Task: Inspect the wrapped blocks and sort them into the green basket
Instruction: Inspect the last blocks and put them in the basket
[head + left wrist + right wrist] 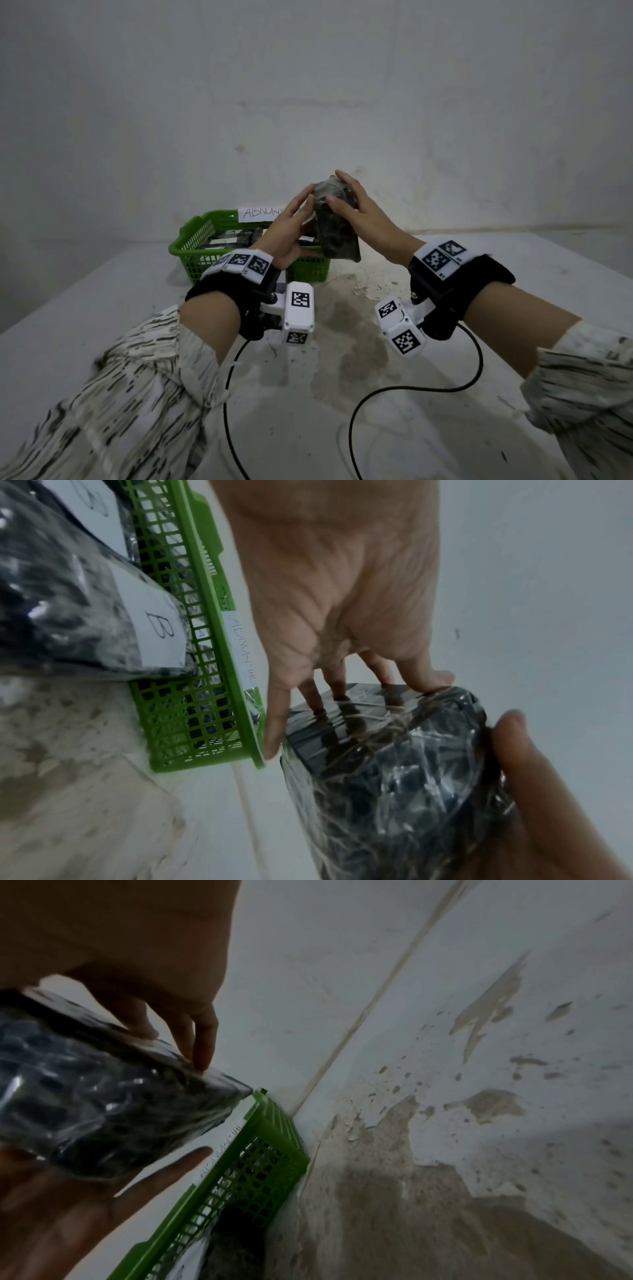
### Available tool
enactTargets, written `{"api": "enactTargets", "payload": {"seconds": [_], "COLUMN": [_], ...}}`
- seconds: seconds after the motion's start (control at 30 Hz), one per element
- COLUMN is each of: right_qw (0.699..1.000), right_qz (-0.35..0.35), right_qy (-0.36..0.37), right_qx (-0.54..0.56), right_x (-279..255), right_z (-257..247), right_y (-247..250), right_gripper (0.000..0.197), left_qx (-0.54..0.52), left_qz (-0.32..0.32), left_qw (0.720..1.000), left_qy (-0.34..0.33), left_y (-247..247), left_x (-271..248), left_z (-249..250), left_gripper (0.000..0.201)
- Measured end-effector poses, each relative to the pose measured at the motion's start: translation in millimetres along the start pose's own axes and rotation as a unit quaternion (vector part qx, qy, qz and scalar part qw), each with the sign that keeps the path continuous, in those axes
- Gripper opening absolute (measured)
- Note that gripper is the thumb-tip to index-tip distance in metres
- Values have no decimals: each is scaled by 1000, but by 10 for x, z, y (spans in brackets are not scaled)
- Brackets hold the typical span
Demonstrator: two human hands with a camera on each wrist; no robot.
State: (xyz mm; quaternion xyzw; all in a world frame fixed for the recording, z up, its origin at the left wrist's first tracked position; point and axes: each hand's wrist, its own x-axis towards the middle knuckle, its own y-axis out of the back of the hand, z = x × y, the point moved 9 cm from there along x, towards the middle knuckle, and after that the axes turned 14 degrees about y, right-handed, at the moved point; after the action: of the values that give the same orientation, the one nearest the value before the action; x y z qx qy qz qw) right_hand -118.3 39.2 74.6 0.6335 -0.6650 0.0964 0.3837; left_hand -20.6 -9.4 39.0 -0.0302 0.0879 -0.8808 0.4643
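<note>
A dark wrapped block [337, 236] in clear film is held upright in the air just in front of the green basket [191, 246]. My right hand [352, 205] grips its upper end, thumb on the near face and fingers over the top. My left hand [301, 205] lies against its left side with straight fingers. In the left wrist view, the left hand's fingertips [435, 680] touch a flat face of the block [394, 777]. The right wrist view has the block [95, 1110] between my right hand [154, 947] and my left palm [68, 1218].
Several wrapped blocks [233, 240] lie in the basket [205, 588], one with a white label marked B [150, 615]. A paper tag [262, 213] is fixed to the basket's far rim. The white table [513, 291] has peeled patches; black cables [411, 390] loop near me. A wall stands close behind.
</note>
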Motion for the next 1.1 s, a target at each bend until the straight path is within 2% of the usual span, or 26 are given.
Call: {"api": "enactTargets", "payload": {"seconds": [0.1, 0.27, 0.47, 0.63, 0.83, 1.0, 1.1], "right_qw": [999, 999, 999, 999, 998, 997, 996], "right_qz": [-33, -16, -7, 21, -52, -39, -73], "right_qy": [-16, -2, -3, 11, -45, -42, -35], "right_qx": [9, -36, -48, -46, 15, 42, 35], "right_x": [-6, -15, -28, -32, -33, -28, -70], "right_z": [16, 23, 7, -24, 70, 100, 86], "right_y": [-30, 2, 31, 101, 47, 60, 12], "right_gripper": [59, 50, 70, 63, 75, 76, 92], "left_qx": [-5, 5, -4, 13, 30, 40, 37], "left_qz": [14, 15, 19, 28, 39, 47, 53], "left_qw": [1000, 1000, 1000, 1000, 999, 998, 998], "left_qy": [-2, 9, -2, 1, 13, 12, 10], "left_y": [23, -37, -61, -97, -4, -1, 2], "left_x": [-13, -19, -6, 3, 39, 53, 66], "left_z": [26, 0, 4, 10, 1, 5, 12], "left_gripper": [41, 41, 40, 40, 45, 47, 45]}}
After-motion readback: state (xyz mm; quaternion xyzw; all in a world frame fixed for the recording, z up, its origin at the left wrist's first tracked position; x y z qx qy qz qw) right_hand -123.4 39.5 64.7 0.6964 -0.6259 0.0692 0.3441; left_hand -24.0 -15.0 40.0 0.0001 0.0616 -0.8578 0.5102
